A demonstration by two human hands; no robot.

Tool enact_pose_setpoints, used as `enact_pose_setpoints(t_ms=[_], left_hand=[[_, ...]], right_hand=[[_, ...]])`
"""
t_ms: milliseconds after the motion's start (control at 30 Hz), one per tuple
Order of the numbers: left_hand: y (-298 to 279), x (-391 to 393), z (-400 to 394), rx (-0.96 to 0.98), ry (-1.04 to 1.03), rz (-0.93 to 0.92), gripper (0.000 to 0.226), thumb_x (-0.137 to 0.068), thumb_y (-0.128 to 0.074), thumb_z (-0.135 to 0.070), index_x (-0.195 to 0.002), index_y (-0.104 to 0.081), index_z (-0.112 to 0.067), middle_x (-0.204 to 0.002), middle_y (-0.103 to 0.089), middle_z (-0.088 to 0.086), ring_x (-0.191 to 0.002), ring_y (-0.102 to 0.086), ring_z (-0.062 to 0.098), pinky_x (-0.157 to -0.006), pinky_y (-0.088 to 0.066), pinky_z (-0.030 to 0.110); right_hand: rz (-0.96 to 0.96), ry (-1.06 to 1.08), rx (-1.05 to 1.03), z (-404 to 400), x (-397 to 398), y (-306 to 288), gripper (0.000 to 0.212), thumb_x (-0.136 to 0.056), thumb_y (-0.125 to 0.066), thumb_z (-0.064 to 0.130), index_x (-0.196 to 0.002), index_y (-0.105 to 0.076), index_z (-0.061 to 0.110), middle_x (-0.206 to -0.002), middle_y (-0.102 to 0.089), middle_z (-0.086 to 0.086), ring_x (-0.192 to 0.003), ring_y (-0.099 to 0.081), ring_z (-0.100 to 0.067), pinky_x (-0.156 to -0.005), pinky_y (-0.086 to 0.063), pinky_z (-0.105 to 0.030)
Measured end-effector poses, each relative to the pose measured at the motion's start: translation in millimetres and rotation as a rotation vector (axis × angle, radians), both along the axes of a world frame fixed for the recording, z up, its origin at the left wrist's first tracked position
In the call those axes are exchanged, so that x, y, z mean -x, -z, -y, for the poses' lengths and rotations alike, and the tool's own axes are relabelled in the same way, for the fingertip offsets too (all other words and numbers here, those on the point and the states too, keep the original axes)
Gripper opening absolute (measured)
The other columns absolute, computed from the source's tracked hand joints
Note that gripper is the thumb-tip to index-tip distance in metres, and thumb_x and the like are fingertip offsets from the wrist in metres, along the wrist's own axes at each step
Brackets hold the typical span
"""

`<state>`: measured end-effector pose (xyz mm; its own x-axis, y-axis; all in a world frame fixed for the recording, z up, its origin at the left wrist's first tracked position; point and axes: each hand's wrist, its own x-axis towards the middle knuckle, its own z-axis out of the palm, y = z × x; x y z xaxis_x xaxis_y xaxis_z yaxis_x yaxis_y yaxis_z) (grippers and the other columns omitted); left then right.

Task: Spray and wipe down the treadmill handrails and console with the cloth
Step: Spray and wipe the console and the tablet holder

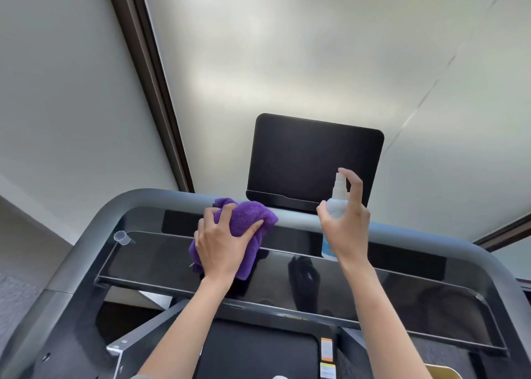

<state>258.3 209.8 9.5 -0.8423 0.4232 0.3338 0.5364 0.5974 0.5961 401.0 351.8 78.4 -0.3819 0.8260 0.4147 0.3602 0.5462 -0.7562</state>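
My left hand (221, 242) grips a bunched purple cloth (248, 216) and presses it on the grey front handrail (298, 220) and the glossy black console panel (359, 289). My right hand (346, 220) holds a small clear spray bottle (336, 206) upright, with the index finger curled over its white nozzle. The nozzle faces the dark tablet-like screen (313, 157) that stands behind the rail. The bottle's lower part shows a blue label below my palm.
A small clear plastic cap (122, 237) lies at the console's left corner. The grey handrail curves down on the left (86, 246) and right (494, 266). The treadmill belt (258, 352) lies below. A frosted window and dark frame (149, 71) stand behind.
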Motion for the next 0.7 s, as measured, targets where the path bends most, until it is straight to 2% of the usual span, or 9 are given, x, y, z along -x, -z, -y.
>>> enact_pose_setpoints(t_ms=[100,200,267,333,433,467,500,633,700], left_hand=[[-29.5,12.7,-32.4,-0.107,-0.019,-0.011,0.063,-0.070,-0.064,-0.068,-0.112,-0.065,-0.021,-0.102,-0.055,0.010,-0.092,-0.058,0.034,-0.081,-0.047,0.044],[-55.4,36.2,-74.5,-0.186,-0.037,-0.051,0.061,-0.071,-0.067,-0.066,-0.112,-0.064,-0.020,-0.104,-0.054,0.011,-0.093,-0.057,0.035,-0.082,-0.045,0.045],[-70.1,50.3,-108.1,-0.215,-0.036,-0.089,0.061,-0.072,-0.068,-0.066,-0.114,-0.064,-0.022,-0.108,-0.053,0.012,-0.096,-0.056,0.035,-0.084,-0.044,0.048],[-78.2,57.3,-141.2,-0.167,0.011,-0.093,0.066,-0.072,-0.067,-0.068,-0.121,-0.060,-0.026,-0.119,-0.049,0.011,-0.106,-0.050,0.034,-0.090,-0.042,0.050],[-68.2,53.2,-169.5,0.058,0.085,-0.059,0.084,-0.067,-0.066,-0.074,-0.137,-0.041,-0.035,-0.140,-0.033,0.010,-0.125,-0.034,0.034,-0.097,-0.035,0.052],[-61.0,52.0,-169.8,0.072,0.084,-0.068,0.085,-0.067,-0.065,-0.075,-0.137,-0.040,-0.034,-0.142,-0.031,0.011,-0.126,-0.032,0.035,-0.097,-0.035,0.052],[-53.6,51.8,-166.6,0.054,0.079,-0.083,0.081,-0.069,-0.065,-0.073,-0.136,-0.043,-0.033,-0.142,-0.032,0.012,-0.125,-0.033,0.036,-0.096,-0.036,0.052],[-26.6,47.1,-139.0,-0.014,0.087,-0.126,0.070,-0.072,-0.063,-0.069,-0.126,-0.055,-0.025,-0.133,-0.043,0.014,-0.112,-0.044,0.039,-0.086,-0.043,0.053],[-16.2,37.2,-123.6,0.004,0.103,-0.112,0.070,-0.071,-0.065,-0.068,-0.125,-0.057,-0.025,-0.130,-0.045,0.014,-0.108,-0.046,0.039,-0.085,-0.045,0.052]], right_hand=[[-0.012,-0.005,0.008,-6.7,-1.9,-4.2,0.061,-0.081,-0.061,-0.002,-0.131,-0.041,0.028,-0.056,-0.040,0.011,-0.046,-0.038,-0.015,-0.052,-0.040,-0.023],[-0.036,-0.015,0.003,-14.6,-6.6,-8.2,0.062,-0.082,-0.061,-0.001,-0.131,-0.040,0.030,-0.063,-0.047,0.010,-0.049,-0.042,-0.023,-0.055,-0.043,-0.028],[-0.047,-0.004,0.000,-19.8,-12.2,-9.2,0.062,-0.083,-0.063,-0.001,-0.130,-0.040,0.032,-0.061,-0.047,0.006,-0.050,-0.044,-0.025,-0.057,-0.043,-0.026],[-0.053,-0.002,-0.001,-24.6,-18.0,-7.5,0.062,-0.083,-0.063,-0.002,-0.130,-0.040,0.032,-0.066,-0.052,0.005,-0.049,-0.042,-0.023,-0.057,-0.042,-0.020],[-0.036,-0.013,-0.004,-30.0,-22.4,-3.4,0.062,-0.083,-0.064,-0.002,-0.131,-0.040,0.030,-0.084,-0.056,0.013,-0.048,-0.042,-0.022,-0.058,-0.042,-0.020],[-0.031,-0.014,0.000,-31.5,-22.8,-2.2,0.062,-0.083,-0.065,-0.002,-0.131,-0.040,0.030,-0.087,-0.056,0.016,-0.049,-0.043,-0.022,-0.058,-0.042,-0.020],[-0.030,-0.013,0.009,-32.7,-23.2,-1.0,0.061,-0.084,-0.065,-0.001,-0.131,-0.041,0.030,-0.086,-0.056,0.016,-0.049,-0.043,-0.022,-0.058,-0.042,-0.019],[-0.047,-0.029,0.051,-33.5,-20.1,2.5,0.062,-0.083,-0.065,-0.001,-0.130,-0.041,0.033,-0.060,-0.049,0.009,-0.048,-0.040,-0.021,-0.055,-0.042,-0.022],[-0.056,-0.043,0.049,-32.9,-16.5,3.0,0.063,-0.083,-0.065,-0.001,-0.131,-0.041,0.032,-0.058,-0.046,0.009,-0.047,-0.039,-0.018,-0.055,-0.043,-0.024]])
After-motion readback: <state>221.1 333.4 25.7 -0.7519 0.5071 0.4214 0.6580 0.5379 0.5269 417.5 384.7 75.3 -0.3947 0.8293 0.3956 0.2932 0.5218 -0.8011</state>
